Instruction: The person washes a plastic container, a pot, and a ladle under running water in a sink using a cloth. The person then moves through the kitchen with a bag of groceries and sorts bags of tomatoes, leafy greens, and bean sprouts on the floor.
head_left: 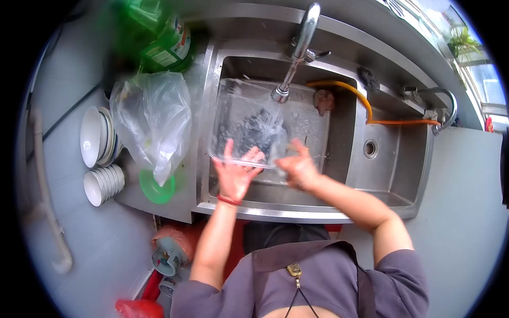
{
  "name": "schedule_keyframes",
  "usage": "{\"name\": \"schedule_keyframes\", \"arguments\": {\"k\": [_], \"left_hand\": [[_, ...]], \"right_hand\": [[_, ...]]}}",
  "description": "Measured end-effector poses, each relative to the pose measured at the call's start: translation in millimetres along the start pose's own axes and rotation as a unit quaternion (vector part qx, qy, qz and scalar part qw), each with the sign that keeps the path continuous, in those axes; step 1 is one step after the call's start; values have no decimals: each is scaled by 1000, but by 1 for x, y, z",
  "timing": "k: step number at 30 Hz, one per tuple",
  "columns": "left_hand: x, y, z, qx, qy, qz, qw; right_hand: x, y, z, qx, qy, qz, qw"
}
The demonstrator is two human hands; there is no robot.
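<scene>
Gripping the near edge of a clear rectangular plastic container (228, 119), the left hand (234, 177), with a red band at its wrist, has its fingers spread and partly closed on the rim. The right hand (301, 167) is blurred at the container's right side, fingers partly curled; whether they are closed on it, I cannot tell. The container sits tilted in the larger basin of a stainless-steel double sink (339, 212), under water running from a chrome faucet (307, 32). A yellow-orange hose (360, 98) crosses the divider. Left of the sink are a translucent plastic bag (154, 116), a green plastic bottle (159, 45) and stacked white bowls (93, 188).
</scene>
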State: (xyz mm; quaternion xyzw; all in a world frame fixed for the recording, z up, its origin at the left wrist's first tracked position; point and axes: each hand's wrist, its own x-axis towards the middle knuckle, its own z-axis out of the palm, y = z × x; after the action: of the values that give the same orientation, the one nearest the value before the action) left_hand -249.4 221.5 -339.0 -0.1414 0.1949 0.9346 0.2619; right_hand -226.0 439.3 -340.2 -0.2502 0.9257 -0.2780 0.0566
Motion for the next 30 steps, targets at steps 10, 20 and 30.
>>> {"name": "schedule_keyframes", "arguments": {"k": [10,20,30], "left_hand": [[-11,64,-14,328,121,-33,936],[-35,34,-81,153,100,-177,967],[86,-26,-18,442,82,-44,892]], "right_hand": [[4,54,31,6,5,-113,994],[-130,50,-90,-49,321,244,914],[-202,29,-54,-1,298,356,886]]}}
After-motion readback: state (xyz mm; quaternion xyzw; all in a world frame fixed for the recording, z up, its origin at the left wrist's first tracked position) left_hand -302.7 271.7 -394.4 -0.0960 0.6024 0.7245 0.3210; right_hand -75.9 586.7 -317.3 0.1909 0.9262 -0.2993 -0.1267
